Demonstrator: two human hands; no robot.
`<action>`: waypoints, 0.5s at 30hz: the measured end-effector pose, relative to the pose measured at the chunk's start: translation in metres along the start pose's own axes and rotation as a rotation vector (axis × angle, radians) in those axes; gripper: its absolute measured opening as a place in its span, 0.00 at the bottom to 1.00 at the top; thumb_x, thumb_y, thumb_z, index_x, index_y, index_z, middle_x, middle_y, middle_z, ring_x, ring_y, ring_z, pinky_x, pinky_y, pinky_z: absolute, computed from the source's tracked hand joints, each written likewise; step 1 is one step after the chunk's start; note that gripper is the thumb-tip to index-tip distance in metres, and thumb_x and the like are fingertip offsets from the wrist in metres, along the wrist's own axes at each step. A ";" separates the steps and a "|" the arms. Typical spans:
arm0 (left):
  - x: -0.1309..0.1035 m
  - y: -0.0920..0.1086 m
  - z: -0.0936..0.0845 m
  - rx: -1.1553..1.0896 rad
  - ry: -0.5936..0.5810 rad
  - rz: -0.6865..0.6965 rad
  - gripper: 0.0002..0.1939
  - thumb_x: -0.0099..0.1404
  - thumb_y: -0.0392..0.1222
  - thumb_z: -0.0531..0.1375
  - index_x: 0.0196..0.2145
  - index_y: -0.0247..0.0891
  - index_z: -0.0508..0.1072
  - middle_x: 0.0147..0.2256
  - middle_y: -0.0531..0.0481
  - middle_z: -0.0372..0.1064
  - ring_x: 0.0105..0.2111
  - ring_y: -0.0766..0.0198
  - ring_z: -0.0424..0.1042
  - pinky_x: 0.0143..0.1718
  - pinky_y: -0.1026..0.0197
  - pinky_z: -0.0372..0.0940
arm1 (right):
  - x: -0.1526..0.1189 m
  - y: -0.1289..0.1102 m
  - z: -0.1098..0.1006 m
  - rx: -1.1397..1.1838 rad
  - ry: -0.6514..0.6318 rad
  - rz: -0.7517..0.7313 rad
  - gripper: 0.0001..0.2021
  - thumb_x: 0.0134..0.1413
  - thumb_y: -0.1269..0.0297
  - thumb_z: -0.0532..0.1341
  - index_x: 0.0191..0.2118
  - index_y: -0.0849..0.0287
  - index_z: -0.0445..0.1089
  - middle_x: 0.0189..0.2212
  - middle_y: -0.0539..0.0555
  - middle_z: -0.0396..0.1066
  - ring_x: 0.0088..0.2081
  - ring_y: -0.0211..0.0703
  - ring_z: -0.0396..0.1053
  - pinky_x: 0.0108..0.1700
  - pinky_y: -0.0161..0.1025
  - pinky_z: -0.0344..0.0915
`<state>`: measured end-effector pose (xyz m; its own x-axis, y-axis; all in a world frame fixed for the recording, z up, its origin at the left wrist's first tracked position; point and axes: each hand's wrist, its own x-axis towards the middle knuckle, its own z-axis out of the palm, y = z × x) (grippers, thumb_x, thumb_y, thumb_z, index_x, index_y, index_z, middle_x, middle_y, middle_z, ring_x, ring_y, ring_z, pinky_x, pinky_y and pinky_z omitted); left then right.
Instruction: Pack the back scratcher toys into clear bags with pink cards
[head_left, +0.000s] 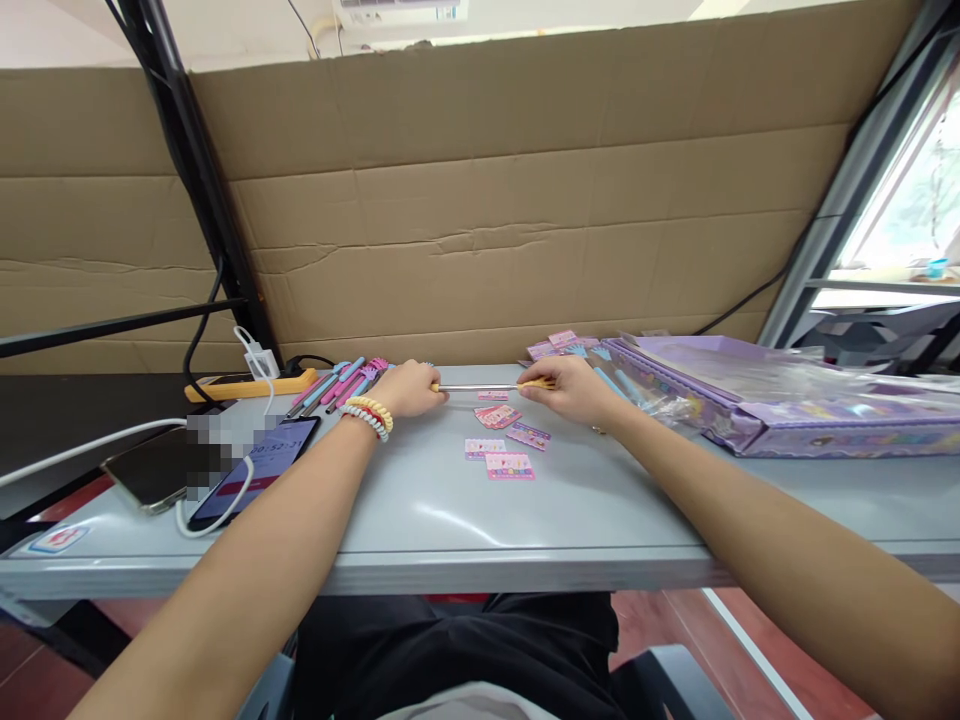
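Between my two hands stretches a thin metal rod with yellow ends, which looks like a telescopic back scratcher (480, 387). My left hand (411, 389) has its fingers closed round the yellow end on the left. The yellow end on the right is pinched in my right hand (574, 390). Below the rod, small printed cards in pink and purple (511, 466) lie scattered on the grey table. Left of my left hand is a pile of pink and blue back scratchers (341, 385) with little hand-shaped heads. Blue ones in clear plastic (615, 380) lie behind my right hand.
A purple printed box (840, 440) with clear wrap stands on the right. On the left are a phone with a lit screen (262, 465), a dark phone (150, 468), white cables and a yellow power strip (255, 386). Cardboard (525, 230) walls the table's back.
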<state>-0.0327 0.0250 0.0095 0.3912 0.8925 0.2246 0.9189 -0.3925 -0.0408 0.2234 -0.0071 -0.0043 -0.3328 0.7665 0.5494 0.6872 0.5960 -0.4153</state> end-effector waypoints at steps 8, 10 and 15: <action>0.002 -0.012 0.000 0.004 0.110 -0.169 0.21 0.53 0.60 0.51 0.24 0.39 0.70 0.27 0.46 0.74 0.35 0.51 0.72 0.44 0.51 0.55 | 0.000 0.002 0.002 0.075 -0.022 0.016 0.11 0.48 0.58 0.59 0.30 0.61 0.73 0.24 0.52 0.70 0.27 0.39 0.64 0.29 0.36 0.58; 0.004 -0.015 0.002 -0.020 0.131 -0.198 0.21 0.53 0.60 0.51 0.23 0.39 0.70 0.28 0.45 0.74 0.35 0.50 0.71 0.45 0.49 0.54 | 0.000 0.003 0.002 0.093 -0.015 0.032 0.12 0.47 0.57 0.59 0.30 0.61 0.73 0.24 0.52 0.70 0.27 0.39 0.64 0.29 0.36 0.58; 0.008 -0.024 0.007 -0.005 0.178 -0.258 0.21 0.54 0.59 0.51 0.23 0.39 0.71 0.29 0.42 0.74 0.36 0.48 0.71 0.42 0.49 0.56 | 0.000 0.001 0.001 0.202 -0.033 0.062 0.14 0.47 0.55 0.60 0.32 0.61 0.73 0.26 0.52 0.70 0.28 0.39 0.64 0.30 0.37 0.59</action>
<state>-0.0512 0.0425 0.0056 0.1296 0.9099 0.3940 0.9862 -0.1597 0.0446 0.2236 -0.0065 -0.0058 -0.3165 0.8088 0.4957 0.5646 0.5805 -0.5867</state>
